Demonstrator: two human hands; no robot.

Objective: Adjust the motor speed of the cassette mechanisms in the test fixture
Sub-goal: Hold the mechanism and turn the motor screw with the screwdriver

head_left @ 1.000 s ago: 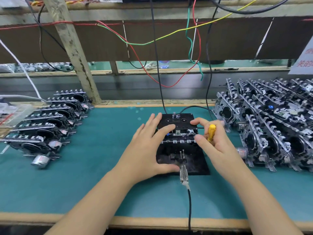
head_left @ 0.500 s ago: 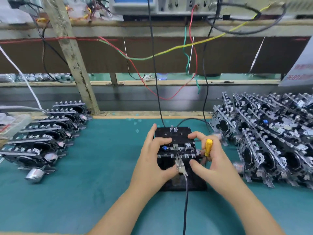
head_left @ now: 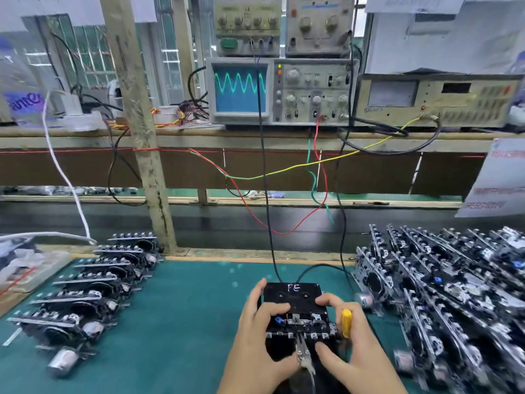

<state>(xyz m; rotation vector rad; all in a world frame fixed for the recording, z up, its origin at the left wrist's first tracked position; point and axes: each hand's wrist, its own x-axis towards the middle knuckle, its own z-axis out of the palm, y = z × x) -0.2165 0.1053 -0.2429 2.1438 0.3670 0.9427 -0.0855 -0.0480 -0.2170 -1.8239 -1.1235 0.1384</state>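
A black test fixture [head_left: 292, 294] marked "FE" sits on the green mat with a cassette mechanism [head_left: 301, 327] seated in it. My left hand [head_left: 260, 336] grips the fixture's left side, fingers curled over the mechanism. My right hand [head_left: 349, 345] holds a yellow-handled screwdriver [head_left: 346, 322] against its palm, with its fingers on the mechanism's right side and thumb near a metal clip [head_left: 303, 355] at the front. An oscilloscope [head_left: 241, 89] on the shelf shows a green sine wave.
Rows of cassette mechanisms lie on the left [head_left: 93, 288] and in a dense pile on the right [head_left: 443, 294]. Coloured wires [head_left: 284, 169] hang from the shelf instruments to the fixture. A wooden post [head_left: 142, 137] stands behind the left rows.
The view has tilted up, bringing the oscilloscope and instruments into sight. Both hands stay on the fixture; the right thumb has shifted closer to the front clip.
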